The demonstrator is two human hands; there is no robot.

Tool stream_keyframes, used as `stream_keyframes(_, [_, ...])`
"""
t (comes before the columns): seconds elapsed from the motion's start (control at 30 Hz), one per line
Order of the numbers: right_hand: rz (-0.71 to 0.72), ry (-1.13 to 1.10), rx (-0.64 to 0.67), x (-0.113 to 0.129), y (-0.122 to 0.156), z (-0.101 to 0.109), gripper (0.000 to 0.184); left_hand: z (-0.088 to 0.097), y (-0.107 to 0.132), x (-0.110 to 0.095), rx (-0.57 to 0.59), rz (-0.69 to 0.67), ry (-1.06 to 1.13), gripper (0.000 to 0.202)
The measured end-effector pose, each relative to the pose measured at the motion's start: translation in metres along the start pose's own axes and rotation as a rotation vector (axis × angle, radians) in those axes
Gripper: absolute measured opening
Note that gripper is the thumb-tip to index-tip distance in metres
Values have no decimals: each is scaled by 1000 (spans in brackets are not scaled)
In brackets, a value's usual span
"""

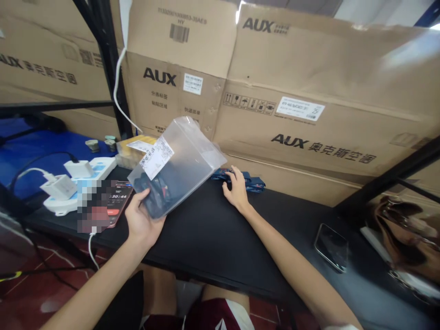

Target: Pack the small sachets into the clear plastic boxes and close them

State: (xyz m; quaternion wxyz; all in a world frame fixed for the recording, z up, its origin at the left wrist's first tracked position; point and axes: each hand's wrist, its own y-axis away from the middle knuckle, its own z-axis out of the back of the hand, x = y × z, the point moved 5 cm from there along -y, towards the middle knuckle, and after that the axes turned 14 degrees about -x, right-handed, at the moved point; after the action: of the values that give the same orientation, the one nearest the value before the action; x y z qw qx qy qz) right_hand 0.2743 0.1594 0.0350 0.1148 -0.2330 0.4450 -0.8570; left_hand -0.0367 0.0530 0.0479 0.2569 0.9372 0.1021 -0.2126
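The left hand (140,220) cradles a clear plastic bag (175,167) from beneath, fingers curled part-way around it, holding it tilted just above the black desk (206,243) at the middle of the frame. A white label sits on the bag, with dark contents inside. The right hand (237,192) is open, fingers spread and resting on a folded blue item (239,179) near the back of the desk. The slick film could plausibly slip from the loose, one-handed hold and drop onto the charging phone (118,201) beside it, or catch the power strip (77,195) at the left.
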Motion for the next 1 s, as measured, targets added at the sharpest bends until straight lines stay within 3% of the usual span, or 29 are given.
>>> stream_keyframes(0.13, [-82, -64, 5, -20, -17, -19, 34, -2, 1, 4, 59, -11, -41, 26])
stream_keyframes(0.27, [-128, -197, -15, -19, -17, -16, 31, 0, -4, 8, 100, -17, -99, 29])
stream_keyframes(0.43, [-326, -407, -167, -32, -36, 1, 39, 2, -4, 11, 126, 24, -208, 34])
stream_keyframes(0.53, [-439, -509, -304, -41, -63, 22, 41, 3, -3, 11, 107, 34, -247, 39])
stream_keyframes(0.6, [-475, -618, -324, -36, -83, 40, 48, 4, -3, 12, 76, 41, -262, 42])
stream_keyframes(0.77, [-592, -1109, -22, 6, -111, 73, 69, 6, -2, 14, 30, 75, -297, 46])
stream_keyframes(0.83, [-592, -1159, 58, 19, -112, 81, 69, 7, -1, 13, 16, 61, -297, 47])
stream_keyframes(1.0, [-498, -1171, 107, 37, -113, 93, 69, 2, 5, 12, 25, 49, -307, 44])
